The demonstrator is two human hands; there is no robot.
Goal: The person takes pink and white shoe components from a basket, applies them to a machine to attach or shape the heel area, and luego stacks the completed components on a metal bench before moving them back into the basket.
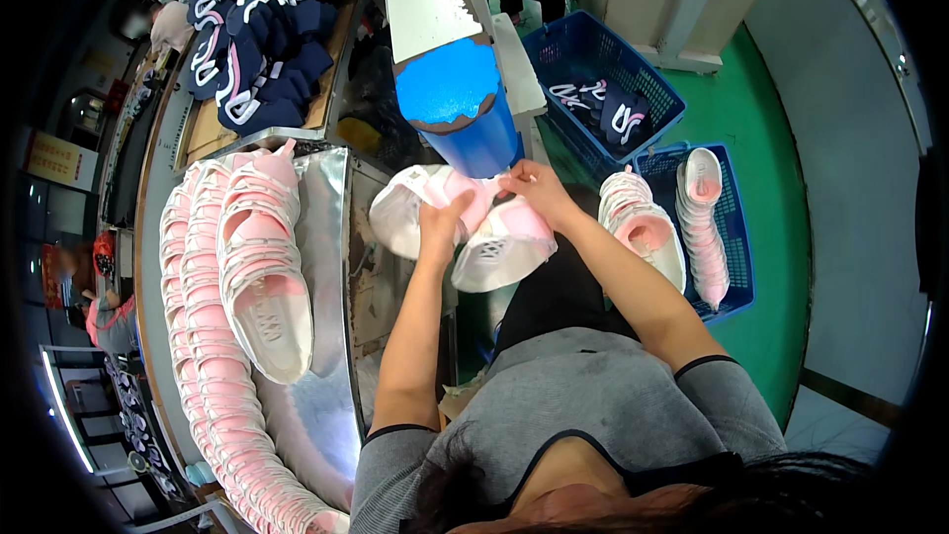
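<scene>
In front of me are white and pink shoe uppers under the blue head of a machine (455, 99). My left hand (442, 222) is closed on the pink part between the left rounded piece (397, 213) and the right piece (506, 252); whether these two pieces are joined I cannot tell. Fingers of my right hand (539, 190) pinch the pink upper's far edge, close beside the machine. The spot where the upper meets the machine is hidden beneath the blue head.
Long nested rows of pink and white uppers (213, 336) line the metal-topped table (331, 336) at left. Farther back, navy uppers (262, 49) lie piled on a board. Right, blue baskets (563, 40) on the green floor (771, 198) hold navy pieces and stacked pink uppers (702, 227).
</scene>
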